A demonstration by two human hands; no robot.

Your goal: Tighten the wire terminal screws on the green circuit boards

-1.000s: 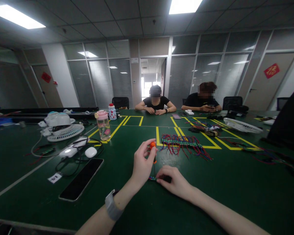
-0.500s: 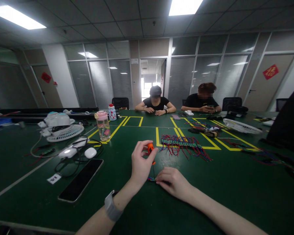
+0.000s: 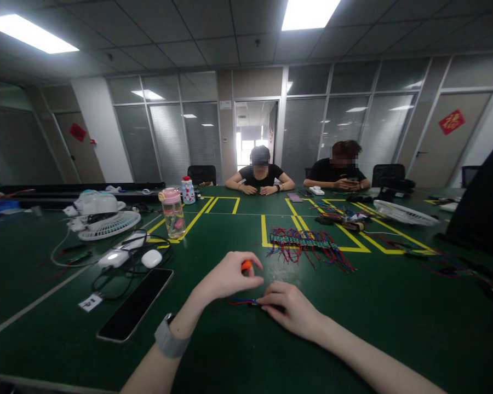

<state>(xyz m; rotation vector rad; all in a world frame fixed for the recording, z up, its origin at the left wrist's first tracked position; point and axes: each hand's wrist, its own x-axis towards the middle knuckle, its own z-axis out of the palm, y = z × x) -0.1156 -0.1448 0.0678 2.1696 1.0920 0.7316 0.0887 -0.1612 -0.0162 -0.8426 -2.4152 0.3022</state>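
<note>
My left hand (image 3: 229, 274) is curled around a screwdriver (image 3: 246, 266); only part of its orange handle shows between the fingers, and the shaft is out of sight. Just below it on the green table lies a small circuit board (image 3: 253, 302) with red and blue wires (image 3: 239, 300) running off to the left. The fingertips of my right hand (image 3: 291, 309) pinch the right end of this board against the tabletop. My right hand's fingers cover part of the board.
Wired circuit boards (image 3: 306, 239) lie in a row beyond my hands. To the left are a phone (image 3: 136, 304), a white earphone case (image 3: 152, 259), a power strip (image 3: 117, 256), a fan (image 3: 110, 223) and a pink-lidded bottle (image 3: 173, 216). Two people sit across the table.
My left hand has moved down and left with the screwdriver, away from the board; the upright shaft no longer shows. The board's wires are now exposed. My right hand has barely moved.
</note>
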